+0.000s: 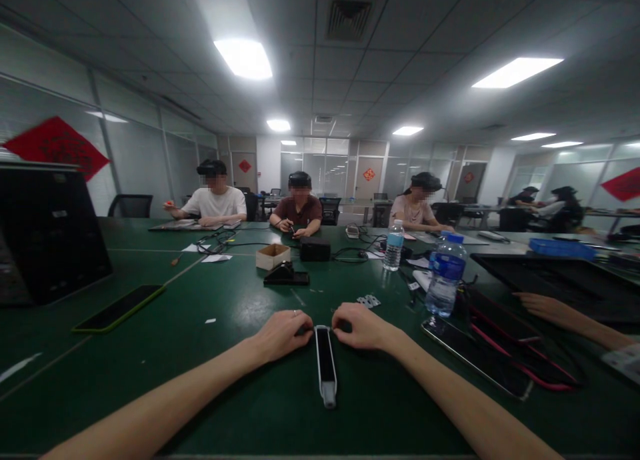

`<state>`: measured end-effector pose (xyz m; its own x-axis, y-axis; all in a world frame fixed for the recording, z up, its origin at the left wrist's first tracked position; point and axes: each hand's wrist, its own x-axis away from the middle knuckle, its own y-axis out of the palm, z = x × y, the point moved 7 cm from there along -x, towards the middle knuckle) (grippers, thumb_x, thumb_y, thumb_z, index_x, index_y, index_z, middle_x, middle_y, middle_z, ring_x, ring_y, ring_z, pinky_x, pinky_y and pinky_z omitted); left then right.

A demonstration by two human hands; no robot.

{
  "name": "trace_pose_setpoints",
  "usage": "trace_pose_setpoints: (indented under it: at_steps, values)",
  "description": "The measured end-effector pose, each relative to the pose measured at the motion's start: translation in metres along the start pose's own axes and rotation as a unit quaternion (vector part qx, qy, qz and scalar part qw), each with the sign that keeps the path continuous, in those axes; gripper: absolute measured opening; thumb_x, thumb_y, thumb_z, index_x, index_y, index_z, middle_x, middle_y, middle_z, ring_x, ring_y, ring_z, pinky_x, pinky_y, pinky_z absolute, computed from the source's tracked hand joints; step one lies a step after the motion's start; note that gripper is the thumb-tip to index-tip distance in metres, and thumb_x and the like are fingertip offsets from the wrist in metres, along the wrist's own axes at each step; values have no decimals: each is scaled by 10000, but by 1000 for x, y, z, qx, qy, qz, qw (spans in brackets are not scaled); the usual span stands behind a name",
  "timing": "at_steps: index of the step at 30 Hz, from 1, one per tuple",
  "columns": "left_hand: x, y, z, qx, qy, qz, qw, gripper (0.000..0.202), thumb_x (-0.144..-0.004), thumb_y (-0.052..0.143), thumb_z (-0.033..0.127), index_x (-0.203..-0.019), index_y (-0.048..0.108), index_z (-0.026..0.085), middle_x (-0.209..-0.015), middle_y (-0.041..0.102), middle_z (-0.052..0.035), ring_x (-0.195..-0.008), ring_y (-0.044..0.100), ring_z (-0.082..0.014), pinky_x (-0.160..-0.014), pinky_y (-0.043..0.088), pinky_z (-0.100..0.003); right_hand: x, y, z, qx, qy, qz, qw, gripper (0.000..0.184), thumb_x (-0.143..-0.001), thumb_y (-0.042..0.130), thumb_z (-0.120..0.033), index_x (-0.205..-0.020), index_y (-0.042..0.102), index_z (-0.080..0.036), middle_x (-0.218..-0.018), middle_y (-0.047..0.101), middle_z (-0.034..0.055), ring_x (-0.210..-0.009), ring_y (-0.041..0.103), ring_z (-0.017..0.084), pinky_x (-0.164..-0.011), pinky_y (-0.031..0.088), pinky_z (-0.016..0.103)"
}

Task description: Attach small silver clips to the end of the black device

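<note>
A slim white pen-shaped device (327, 367) with a long black screen lies on the green table (240, 400), its narrow tip towards me. My left hand (285, 335) rests just left of its far end, fingers curled in and a ring on one finger. On the other side, my right hand (361, 327) is curled the same way, fingertips close to the device's far right corner. Whether either hand touches the device I cannot tell. Nothing shows inside the curled fingers.
Left lies a phone in a green case (120, 308), near a black box-like object (50, 233). Ahead are a small open box (273, 255) and a black stand (286, 274). Right are water bottles (445, 277), phones (477, 357), a black tray (560, 283) and another person's hand (550, 310). Several people sit opposite.
</note>
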<state>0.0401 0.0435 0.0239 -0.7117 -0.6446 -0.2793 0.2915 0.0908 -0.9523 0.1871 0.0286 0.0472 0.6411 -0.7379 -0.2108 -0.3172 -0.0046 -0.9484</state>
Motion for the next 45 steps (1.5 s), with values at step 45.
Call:
trace_pose_setpoints:
  at_steps: [45]
  values:
    - [-2,-2,4,-34,-5,-6,999,126,-887,553,221,-995,611,192,-938,663,-18,-814,633,-170,-715,458,-252,-11,7,37,89,82,26,992,187,-922,518,-214,-989,683,-158,-1065,633,107,-1005,545,227,-877,440,351]
